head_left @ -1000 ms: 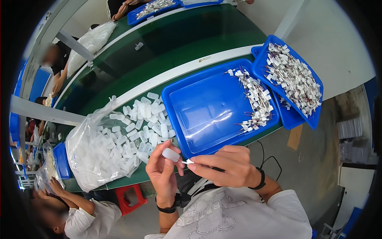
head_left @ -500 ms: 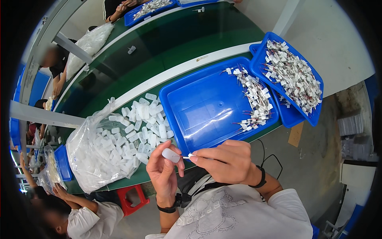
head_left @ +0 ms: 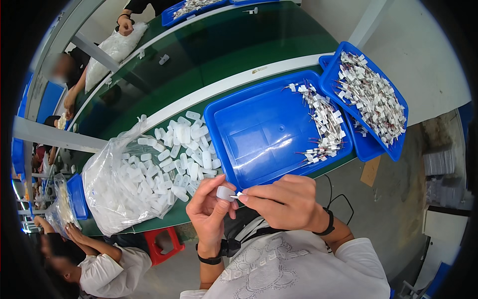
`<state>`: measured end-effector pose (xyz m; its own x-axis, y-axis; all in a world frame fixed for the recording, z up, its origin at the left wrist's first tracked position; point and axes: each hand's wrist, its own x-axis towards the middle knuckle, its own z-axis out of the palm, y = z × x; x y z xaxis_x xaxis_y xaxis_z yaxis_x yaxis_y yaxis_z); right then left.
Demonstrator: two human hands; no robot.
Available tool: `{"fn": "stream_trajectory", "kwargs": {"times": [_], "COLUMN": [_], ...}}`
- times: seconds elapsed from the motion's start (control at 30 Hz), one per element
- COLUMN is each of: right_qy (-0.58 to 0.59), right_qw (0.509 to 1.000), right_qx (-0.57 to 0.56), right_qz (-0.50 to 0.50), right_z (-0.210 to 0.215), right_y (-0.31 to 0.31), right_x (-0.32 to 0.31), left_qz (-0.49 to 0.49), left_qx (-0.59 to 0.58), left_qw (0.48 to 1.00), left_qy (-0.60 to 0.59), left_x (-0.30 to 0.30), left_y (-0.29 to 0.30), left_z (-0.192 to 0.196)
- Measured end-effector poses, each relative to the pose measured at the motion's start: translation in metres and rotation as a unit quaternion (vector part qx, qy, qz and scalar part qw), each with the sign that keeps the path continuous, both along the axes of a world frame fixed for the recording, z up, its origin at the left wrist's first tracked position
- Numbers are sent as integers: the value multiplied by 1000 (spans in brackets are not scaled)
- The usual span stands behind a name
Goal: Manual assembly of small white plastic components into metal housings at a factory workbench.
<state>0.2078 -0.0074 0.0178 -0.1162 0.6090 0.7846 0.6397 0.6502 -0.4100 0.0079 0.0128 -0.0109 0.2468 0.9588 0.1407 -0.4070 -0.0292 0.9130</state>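
Note:
Between the thumb and fingers of my left hand point(head_left: 209, 209) is a white oblong plastic shell point(head_left: 225, 193), its open end turned toward my right hand point(head_left: 286, 202). My right thumb and forefinger pinch a small white wired piece point(head_left: 240, 195); its thin front end reaches the shell's mouth. How far it goes inside I cannot tell. Both hands are over the table's near edge, just below a large blue tray point(head_left: 249, 134), which has a row of similar white wired pieces point(head_left: 326, 129) along its right side.
Left of the tray, many loose shells point(head_left: 186, 144) spill from a clear plastic bag point(head_left: 102, 199). Another blue tray point(head_left: 343, 107), heaped with wired pieces, leans at the right. A white rail point(head_left: 199, 102) crosses behind. Co-workers sit left and beyond; a red stool point(head_left: 167, 246) stands below.
The shell has tilted and moved slightly right, closer to my right fingers, so less of the thin end shows. A co-worker's hand at the far side now reaches onto a bag.

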Motion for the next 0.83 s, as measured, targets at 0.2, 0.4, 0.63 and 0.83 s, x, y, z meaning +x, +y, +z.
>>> {"fn": "stream_trajectory", "kwargs": {"times": [0.2,0.4,0.63,0.83], "right_qy": [112,166,179,230], "right_qw": [987,953,948,918], "right_qx": [-105,-230,-220,-280], "right_qz": [56,107,144,162], "right_z": [-2,1,-6,-9], "right_y": [2,2,2,0], "right_x": [-1,0,3,4], "left_qz": [6,44,39,60], "left_qx": [13,59,193,252], "left_qw": [1000,993,958,934], "left_qy": [18,97,207,245], "left_x": [-2,0,-6,-6], "left_y": [-2,-4,0,-3], "left_z": [4,16,24,30]}}
